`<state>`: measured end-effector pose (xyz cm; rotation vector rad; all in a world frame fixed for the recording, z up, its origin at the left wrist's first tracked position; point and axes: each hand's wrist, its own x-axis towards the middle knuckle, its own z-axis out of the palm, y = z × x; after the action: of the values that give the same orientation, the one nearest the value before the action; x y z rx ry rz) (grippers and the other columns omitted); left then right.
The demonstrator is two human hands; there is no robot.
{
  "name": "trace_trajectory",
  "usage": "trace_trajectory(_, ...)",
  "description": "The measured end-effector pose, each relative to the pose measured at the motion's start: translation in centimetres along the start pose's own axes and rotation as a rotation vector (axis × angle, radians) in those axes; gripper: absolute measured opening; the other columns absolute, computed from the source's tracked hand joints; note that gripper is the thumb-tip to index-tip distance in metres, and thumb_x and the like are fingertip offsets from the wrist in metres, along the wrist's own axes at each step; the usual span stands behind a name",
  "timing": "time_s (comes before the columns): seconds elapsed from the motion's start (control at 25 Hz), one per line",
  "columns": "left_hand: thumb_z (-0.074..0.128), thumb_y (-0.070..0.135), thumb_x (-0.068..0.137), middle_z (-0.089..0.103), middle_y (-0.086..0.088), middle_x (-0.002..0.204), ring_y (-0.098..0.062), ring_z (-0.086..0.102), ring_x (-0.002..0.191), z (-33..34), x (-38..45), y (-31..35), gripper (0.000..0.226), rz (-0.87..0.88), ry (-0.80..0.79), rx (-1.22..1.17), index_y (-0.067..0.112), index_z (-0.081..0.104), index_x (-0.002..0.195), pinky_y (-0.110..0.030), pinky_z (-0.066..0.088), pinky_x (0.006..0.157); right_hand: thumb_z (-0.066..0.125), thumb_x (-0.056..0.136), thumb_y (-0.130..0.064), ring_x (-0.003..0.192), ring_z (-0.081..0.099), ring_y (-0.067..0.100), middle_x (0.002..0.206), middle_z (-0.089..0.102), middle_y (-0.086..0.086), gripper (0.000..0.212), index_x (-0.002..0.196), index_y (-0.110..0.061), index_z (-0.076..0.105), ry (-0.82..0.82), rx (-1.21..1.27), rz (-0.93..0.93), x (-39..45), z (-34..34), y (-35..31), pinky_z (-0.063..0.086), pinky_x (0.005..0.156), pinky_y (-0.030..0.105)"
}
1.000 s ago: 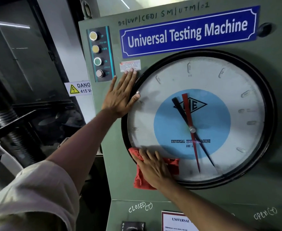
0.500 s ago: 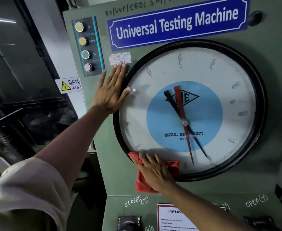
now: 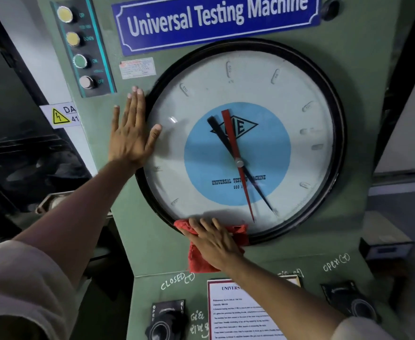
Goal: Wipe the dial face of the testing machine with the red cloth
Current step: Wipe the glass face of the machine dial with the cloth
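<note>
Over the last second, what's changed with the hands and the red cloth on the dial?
Hardly anything moved on the machine itself. The camera view shifted, so the dial sits differently in frame. The left hand is still flat against the dial's left rim, its thumb on the glass. The right hand still presses the red cloth on the bottom rim, in the same spot. Nothing was picked up or let go.
</note>
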<state>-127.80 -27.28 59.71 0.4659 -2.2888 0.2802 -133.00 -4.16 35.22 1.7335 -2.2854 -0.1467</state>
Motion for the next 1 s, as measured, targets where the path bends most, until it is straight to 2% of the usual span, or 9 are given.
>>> trace_trajectory(0.12, 0.023, 0.063, 0.106, -0.002, -0.002, 0.178, -0.011, -0.001, 0.162, 0.1, -0.2, 0.1, 0.081, -0.015, -0.003, -0.035, 0.019, -0.009, 0.167, -0.048, 0.004, 0.132, 0.069, 0.081, -0.017, 0.113, 0.062, 0.021, 0.141, 0.060, -0.003, 0.075, 0.150, -0.041, 0.052, -0.097, -0.052, -0.011, -3.5, 1.0, 2.3, 0.053, 0.094, 0.038)
trace_trajectory(0.32, 0.020, 0.064, 0.105, -0.003, -0.004, 0.178, -0.021, 0.002, 0.164, -0.1, -0.4, 0.8, 0.082, -0.035, -0.014, -0.072, 0.017, -0.008, 0.166, -0.048, 0.002, 0.130, 0.054, 0.086, -0.016, 0.119, 0.061, 0.017, 0.143, 0.061, -0.008, 0.075, 0.154, -0.046, 0.045, -0.145, -0.155, 0.011, -8.7, 1.4, 6.4, 0.047, 0.100, 0.036)
trace_trajectory(0.44, 0.024, 0.061, 0.106, -0.004, -0.007, 0.177, -0.025, 0.001, 0.164, -0.2, -0.7, 2.2, 0.082, -0.108, 0.000, -0.117, 0.016, -0.007, 0.167, -0.049, 0.002, 0.130, 0.049, 0.089, -0.012, 0.124, 0.056, 0.022, 0.147, 0.055, -0.004, 0.080, 0.160, -0.045, 0.034, -0.164, -0.154, 0.015, -8.5, 1.3, 5.7, 0.048, 0.104, 0.039)
trace_trajectory(0.56, 0.028, 0.061, 0.105, -0.004, -0.010, 0.177, -0.030, 0.002, 0.164, -0.2, -0.7, 3.2, 0.083, -0.177, 0.039, -0.166, 0.016, -0.004, 0.167, -0.051, 0.004, 0.130, 0.060, 0.093, -0.013, 0.128, 0.054, 0.027, 0.149, 0.052, 0.000, 0.079, 0.161, -0.043, 0.033, -0.100, -0.130, -0.013, -8.0, 1.7, 5.2, 0.046, 0.108, 0.043)
trace_trajectory(0.76, 0.028, 0.069, 0.102, 0.000, -0.013, 0.177, -0.033, 0.005, 0.163, 1.1, -1.5, 3.7, 0.090, -0.226, 0.104, -0.208, 0.015, -0.001, 0.167, -0.054, 0.007, 0.128, 0.041, 0.101, -0.009, 0.140, 0.040, 0.031, 0.167, 0.033, 0.005, 0.073, 0.163, -0.044, 0.026, -0.149, -0.232, -0.006, -12.1, 2.2, 11.1, 0.035, 0.111, 0.047)
trace_trajectory(1.0, 0.030, 0.071, 0.101, -0.003, -0.015, 0.176, -0.034, 0.005, 0.163, 1.6, -1.9, 3.1, 0.094, -0.212, 0.081, -0.279, 0.017, -0.011, 0.165, -0.058, 0.008, 0.127, 0.039, 0.098, -0.005, 0.148, 0.033, 0.030, 0.172, 0.025, 0.008, 0.077, 0.164, -0.040, 0.022, -0.202, -0.281, 0.019, -15.5, 0.9, 16.2, 0.032, 0.116, 0.051)
